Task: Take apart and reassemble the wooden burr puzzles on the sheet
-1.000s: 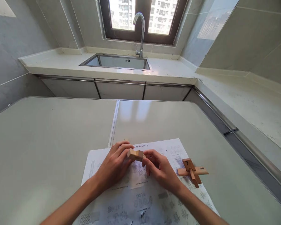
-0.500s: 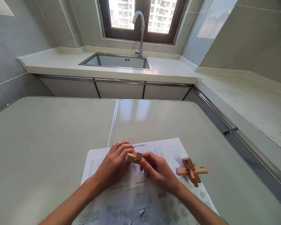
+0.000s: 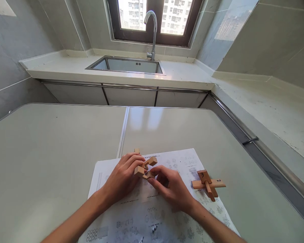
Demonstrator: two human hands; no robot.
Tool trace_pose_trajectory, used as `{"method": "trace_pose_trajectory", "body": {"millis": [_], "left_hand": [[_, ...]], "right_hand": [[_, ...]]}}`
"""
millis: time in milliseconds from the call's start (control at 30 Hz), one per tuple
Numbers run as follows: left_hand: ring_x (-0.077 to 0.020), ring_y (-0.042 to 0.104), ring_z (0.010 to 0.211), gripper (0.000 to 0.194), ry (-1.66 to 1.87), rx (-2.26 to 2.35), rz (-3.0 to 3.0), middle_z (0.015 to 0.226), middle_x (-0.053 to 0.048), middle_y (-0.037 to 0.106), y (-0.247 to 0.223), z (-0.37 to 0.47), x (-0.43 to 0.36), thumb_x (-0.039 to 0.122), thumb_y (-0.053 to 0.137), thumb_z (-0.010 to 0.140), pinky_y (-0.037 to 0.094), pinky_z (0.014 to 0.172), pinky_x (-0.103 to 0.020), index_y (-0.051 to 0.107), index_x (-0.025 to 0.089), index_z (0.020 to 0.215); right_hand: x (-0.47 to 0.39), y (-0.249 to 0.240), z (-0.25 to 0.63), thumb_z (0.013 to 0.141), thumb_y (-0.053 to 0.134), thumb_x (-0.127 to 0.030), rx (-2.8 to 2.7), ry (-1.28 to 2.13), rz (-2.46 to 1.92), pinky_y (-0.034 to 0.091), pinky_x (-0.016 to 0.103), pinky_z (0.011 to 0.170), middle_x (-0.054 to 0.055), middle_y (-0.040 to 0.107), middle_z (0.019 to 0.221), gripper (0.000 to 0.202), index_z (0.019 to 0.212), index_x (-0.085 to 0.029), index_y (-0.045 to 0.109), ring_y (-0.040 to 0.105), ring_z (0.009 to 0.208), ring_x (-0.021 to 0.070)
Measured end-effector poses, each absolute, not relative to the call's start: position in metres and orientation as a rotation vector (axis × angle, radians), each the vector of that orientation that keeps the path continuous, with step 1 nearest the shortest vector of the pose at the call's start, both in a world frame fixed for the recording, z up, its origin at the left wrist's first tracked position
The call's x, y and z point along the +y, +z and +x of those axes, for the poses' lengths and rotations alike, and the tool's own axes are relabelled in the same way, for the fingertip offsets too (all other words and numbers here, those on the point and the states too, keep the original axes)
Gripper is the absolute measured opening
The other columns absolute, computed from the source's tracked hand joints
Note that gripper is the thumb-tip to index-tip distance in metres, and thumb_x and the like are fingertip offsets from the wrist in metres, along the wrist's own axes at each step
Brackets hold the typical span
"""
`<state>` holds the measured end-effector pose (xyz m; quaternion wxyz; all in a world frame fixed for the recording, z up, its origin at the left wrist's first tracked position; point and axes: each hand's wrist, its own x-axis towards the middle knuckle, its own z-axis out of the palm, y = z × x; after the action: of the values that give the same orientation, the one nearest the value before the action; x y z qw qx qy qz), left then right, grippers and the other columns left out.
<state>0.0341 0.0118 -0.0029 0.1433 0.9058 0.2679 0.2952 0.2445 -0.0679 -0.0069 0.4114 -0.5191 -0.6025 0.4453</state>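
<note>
Together, left fingers (image 3: 133,159) and right fingers (image 3: 163,170) grasp wooden blocks (image 3: 152,161), the upper's long axis slanting up rightward.

A dark "2" is borne by the wooden bar (image 3: 218,184) to the right of the right hand (image 3: 168,185). On the wooden plate (image 3: 203,176) crossing that bar, another dark character is marked, but it cannot be told for certain. On the printed sheet (image 3: 139,212) beneath both hands, a heading (image 3: 155,156) is seen just beyond the fingertips of the left hand (image 3: 126,172); it is partly hidden, and only its bracketed ending, apparently "(二)", can be made out. Smaller captions are printed between the hands and nearer than them, too small to be read.
</note>
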Motion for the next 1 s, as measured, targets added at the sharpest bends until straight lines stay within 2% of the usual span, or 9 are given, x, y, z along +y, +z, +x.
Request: {"method": "trace_pose_trajectory", "body": {"millis": [100,167,267,433,567,700,900,1000], "left_hand": [[-0.0250,0.064,0.121,0.014,0.858,0.850,2.577,0.118,-0.008,0.073,0.002,0.035,0.010,0.015,0.055,0.101,0.053,0.103,-0.043,0.063,0.022,0.110],[-0.0254,0.063,0.121,0.008,0.868,0.927,2.533,0.117,-0.008,0.073,0.004,0.036,0.009,0.021,0.055,0.104,0.053,0.102,-0.042,0.063,0.021,0.102],[-0.0254,0.064,0.116,0.018,0.892,1.095,2.428,0.118,-0.008,0.071,0.006,0.035,0.010,0.030,0.056,0.105,0.053,0.097,-0.041,0.060,0.021,0.090],[-0.0267,0.065,0.107,0.028,0.928,1.368,2.434,0.116,-0.010,0.071,0.004,0.025,0.023,0.037,0.057,0.102,0.052,0.092,-0.043,0.053,0.022,0.079],[-0.0296,0.065,0.104,0.028,0.920,1.505,2.629,0.114,-0.011,0.073,0.004,0.018,0.034,0.034,0.057,0.100,0.050,0.091,-0.046,0.049,0.023,0.075],[-0.0311,0.066,0.109,0.029,0.847,1.520,2.742,0.117,-0.010,0.075,0.006,0.017,0.035,0.031,0.059,0.098,0.050,0.089,-0.047,0.047,0.023,0.072],[-0.0318,0.065,0.112,0.032,0.818,1.463,2.775,0.120,-0.009,0.073,0.007,0.020,0.030,0.033,0.066,0.092,0.050,0.091,-0.048,0.046,0.023,0.069],[-0.0326,0.065,0.111,0.027,0.809,1.398,2.723,0.119,-0.010,0.072,0.006,0.020,0.031,0.036,0.072,0.086,0.051,0.091,-0.048,0.050,0.023,0.078]], "right_hand": [[-0.067,-0.006,0.247,0.098,0.067,-0.042,-1.421,1.168,-1.286,0.041,0.024,0.052,-0.004,0.059,0.064,0.022,0.101,-0.021,0.066,0.054,0.054,0.0124],[-0.066,-0.005,0.249,0.099,0.066,-0.046,-1.336,1.209,-1.278,0.043,0.025,0.052,-0.002,0.064,0.069,0.026,0.101,-0.020,0.065,0.058,0.053,0.0124],[-0.064,-0.004,0.252,0.099,0.065,-0.050,-1.262,1.206,-1.315,0.046,0.025,0.052,0.001,0.071,0.079,0.030,0.100,-0.020,0.064,0.061,0.053,0.0124],[-0.064,-0.008,0.255,0.099,0.064,-0.050,-1.343,0.953,-1.477,0.041,0.024,0.050,-0.003,0.063,0.065,0.030,0.092,-0.021,0.062,0.055,0.052,0.0122],[-0.064,-0.015,0.256,0.100,0.061,-0.047,-1.497,0.678,-1.590,0.040,0.025,0.054,-0.004,0.061,0.064,0.030,0.084,-0.022,0.056,0.053,0.054,0.0126],[-0.063,-0.021,0.257,0.101,0.060,-0.043,-1.610,0.467,-1.658,0.037,0.025,0.055,-0.005,0.058,0.061,0.027,0.084,-0.023,0.052,0.053,0.052,0.0129],[-0.063,-0.024,0.257,0.099,0.063,-0.042,-1.637,0.366,-1.690,0.036,0.024,0.055,-0.006,0.059,0.061,0.026,0.084,-0.023,0.054,0.054,0.052,0.0123],[-0.063,-0.025,0.257,0.098,0.065,-0.041,-1.641,0.359,-1.693,0.036,0.024,0.055,-0.006,0.058,0.060,0.026,0.084,-0.023,0.053,0.053,0.052,0.0121]]}}
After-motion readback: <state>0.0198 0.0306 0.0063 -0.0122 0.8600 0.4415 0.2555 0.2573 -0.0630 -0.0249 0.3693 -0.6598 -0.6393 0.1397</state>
